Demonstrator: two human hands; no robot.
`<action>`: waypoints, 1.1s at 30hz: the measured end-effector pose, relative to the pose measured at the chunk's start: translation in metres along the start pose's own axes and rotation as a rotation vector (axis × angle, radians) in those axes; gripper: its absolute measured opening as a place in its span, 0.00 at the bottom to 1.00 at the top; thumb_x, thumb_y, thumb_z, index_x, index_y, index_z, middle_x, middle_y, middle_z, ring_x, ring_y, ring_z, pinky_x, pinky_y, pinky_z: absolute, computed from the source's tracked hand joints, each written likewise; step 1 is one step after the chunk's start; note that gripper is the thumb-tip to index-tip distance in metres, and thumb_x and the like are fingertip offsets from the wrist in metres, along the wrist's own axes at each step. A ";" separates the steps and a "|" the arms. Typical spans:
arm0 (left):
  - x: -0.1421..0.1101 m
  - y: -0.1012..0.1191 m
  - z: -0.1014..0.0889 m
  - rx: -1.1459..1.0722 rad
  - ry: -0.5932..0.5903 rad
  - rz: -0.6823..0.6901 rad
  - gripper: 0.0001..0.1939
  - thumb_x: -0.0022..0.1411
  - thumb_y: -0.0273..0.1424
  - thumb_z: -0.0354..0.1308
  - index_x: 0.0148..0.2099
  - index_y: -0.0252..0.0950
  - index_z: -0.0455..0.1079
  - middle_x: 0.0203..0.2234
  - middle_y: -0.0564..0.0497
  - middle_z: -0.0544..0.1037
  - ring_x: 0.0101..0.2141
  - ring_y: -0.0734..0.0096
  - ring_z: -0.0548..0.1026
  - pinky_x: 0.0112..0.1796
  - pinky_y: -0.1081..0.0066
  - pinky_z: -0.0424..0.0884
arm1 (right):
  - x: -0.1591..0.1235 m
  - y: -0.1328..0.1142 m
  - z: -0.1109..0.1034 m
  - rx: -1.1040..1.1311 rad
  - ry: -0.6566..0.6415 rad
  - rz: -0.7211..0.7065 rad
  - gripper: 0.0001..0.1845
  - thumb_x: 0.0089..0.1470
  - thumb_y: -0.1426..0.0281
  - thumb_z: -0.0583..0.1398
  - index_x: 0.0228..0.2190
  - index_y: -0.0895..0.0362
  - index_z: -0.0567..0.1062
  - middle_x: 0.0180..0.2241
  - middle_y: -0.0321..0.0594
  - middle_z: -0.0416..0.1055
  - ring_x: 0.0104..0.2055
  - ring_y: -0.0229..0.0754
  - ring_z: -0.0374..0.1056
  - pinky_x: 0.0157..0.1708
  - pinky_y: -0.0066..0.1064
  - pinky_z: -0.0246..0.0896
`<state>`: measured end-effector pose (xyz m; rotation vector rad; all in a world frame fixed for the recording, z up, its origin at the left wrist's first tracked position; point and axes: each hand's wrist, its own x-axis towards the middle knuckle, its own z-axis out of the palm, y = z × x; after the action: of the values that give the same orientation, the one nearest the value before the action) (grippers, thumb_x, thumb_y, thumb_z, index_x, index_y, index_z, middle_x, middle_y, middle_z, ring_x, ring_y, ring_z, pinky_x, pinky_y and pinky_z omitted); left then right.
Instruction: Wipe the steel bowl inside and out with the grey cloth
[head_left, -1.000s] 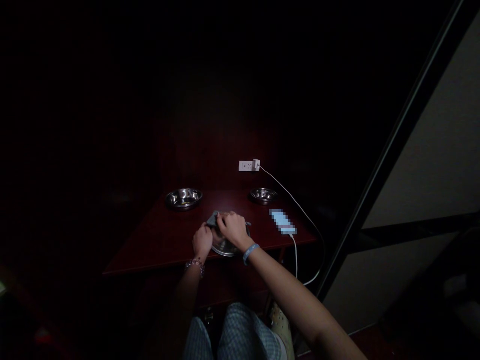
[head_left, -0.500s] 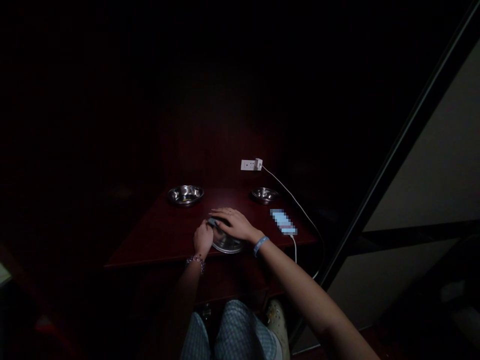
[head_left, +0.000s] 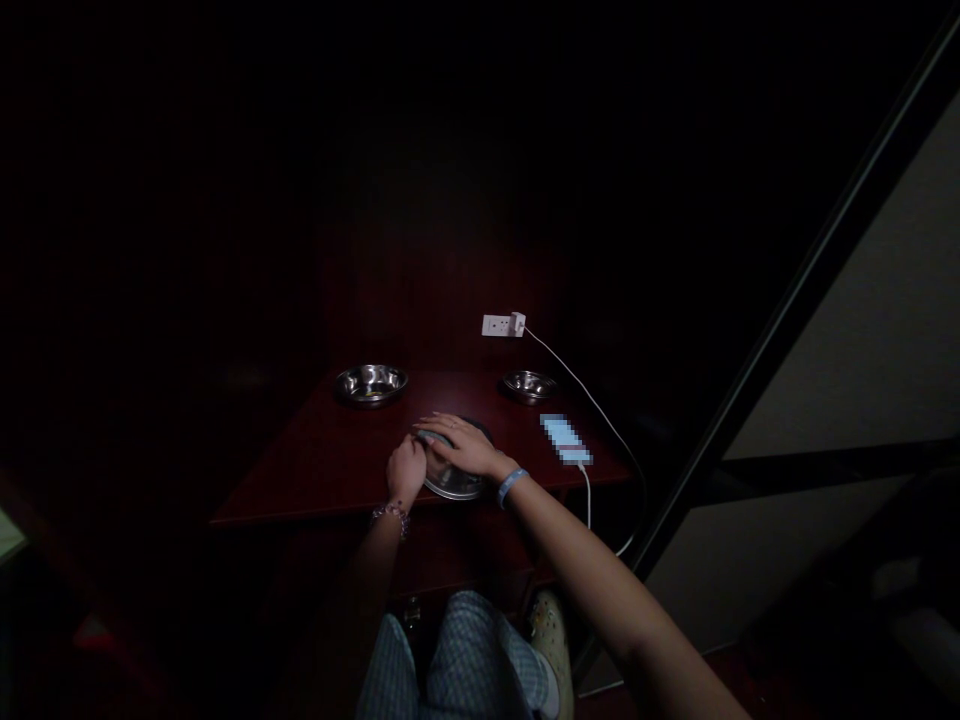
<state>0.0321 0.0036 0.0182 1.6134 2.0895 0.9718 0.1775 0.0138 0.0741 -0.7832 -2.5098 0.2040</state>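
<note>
At the near edge of the dark red table, my left hand is closed on the left rim of a shiny metal bowl. Across the top of that bowl lies my right hand, its fingers stretched out flat toward the left. A grey-blue cloth shows partly under my right fingers, close to my left fingertips; most of it is hidden. The bowl's inside is largely covered by my right hand.
Behind, on the left, stands a metal bowl with something yellowish inside. A smaller metal bowl is at the back right. In front of it lies a blurred-out phone on a white cable running to a wall socket.
My right hand has flattened out over the bowl and cloth, after its fingers were bent around the cloth. My left hand keeps its place on the rim. The view has shifted slightly.
</note>
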 end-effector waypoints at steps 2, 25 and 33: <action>-0.001 0.001 -0.001 0.007 0.000 -0.001 0.21 0.71 0.32 0.38 0.50 0.35 0.72 0.43 0.39 0.81 0.44 0.58 0.79 0.40 0.68 0.68 | 0.000 -0.001 0.000 0.008 0.003 0.020 0.23 0.68 0.64 0.48 0.60 0.53 0.67 0.61 0.38 0.66 0.66 0.37 0.55 0.66 0.36 0.47; -0.004 0.001 -0.003 -0.053 0.004 0.033 0.22 0.72 0.36 0.37 0.52 0.37 0.72 0.44 0.40 0.81 0.44 0.59 0.79 0.40 0.68 0.68 | 0.004 -0.030 0.005 -0.223 0.043 0.252 0.31 0.66 0.59 0.50 0.66 0.57 0.57 0.66 0.46 0.57 0.69 0.48 0.50 0.67 0.45 0.42; -0.004 0.005 -0.004 -0.014 0.015 0.017 0.21 0.72 0.34 0.38 0.49 0.37 0.73 0.44 0.40 0.81 0.43 0.59 0.79 0.40 0.69 0.68 | -0.001 -0.039 -0.005 -0.175 0.194 0.257 0.27 0.69 0.64 0.43 0.67 0.52 0.54 0.67 0.39 0.54 0.70 0.41 0.45 0.68 0.44 0.41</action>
<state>0.0340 -0.0012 0.0238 1.6243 2.0769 1.0051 0.1621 -0.0188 0.0889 -1.1403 -2.2618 -0.0063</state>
